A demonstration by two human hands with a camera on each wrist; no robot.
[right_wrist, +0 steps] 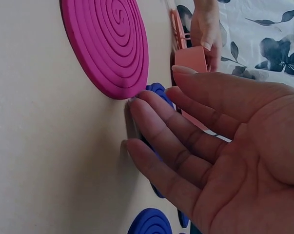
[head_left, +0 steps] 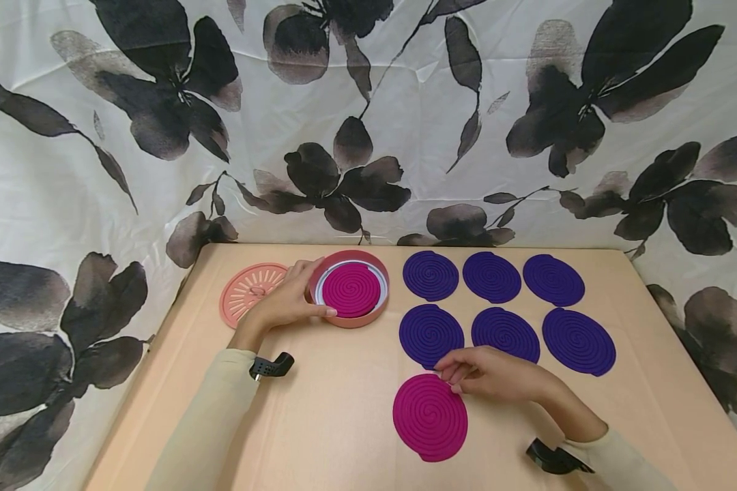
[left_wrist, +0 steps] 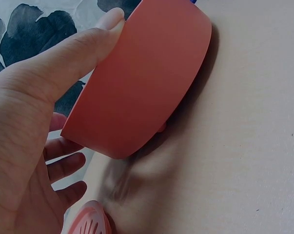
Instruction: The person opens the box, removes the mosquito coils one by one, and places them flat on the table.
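My left hand [head_left: 290,298] grips a round coral container [head_left: 376,312] at its left side. In the left wrist view the thumb presses near the rim of the container's wall [left_wrist: 147,83], with the fingers on the far side. A magenta spiral coil disc [head_left: 351,290] lies inside, within a pale inner ring. Another magenta spiral disc [head_left: 430,419] lies flat on the table, and my right hand [head_left: 497,374] is at its upper right edge. That hand's fingers are loosely bent and hold nothing; the right wrist view shows the fingertips beside the disc's edge [right_wrist: 112,44].
Several dark blue spiral discs [head_left: 491,277] lie in two rows at the right of the wooden table [head_left: 319,423]. A coral slotted lid [head_left: 246,293] lies left of the container. Behind the table hangs a floral cloth [head_left: 430,136].
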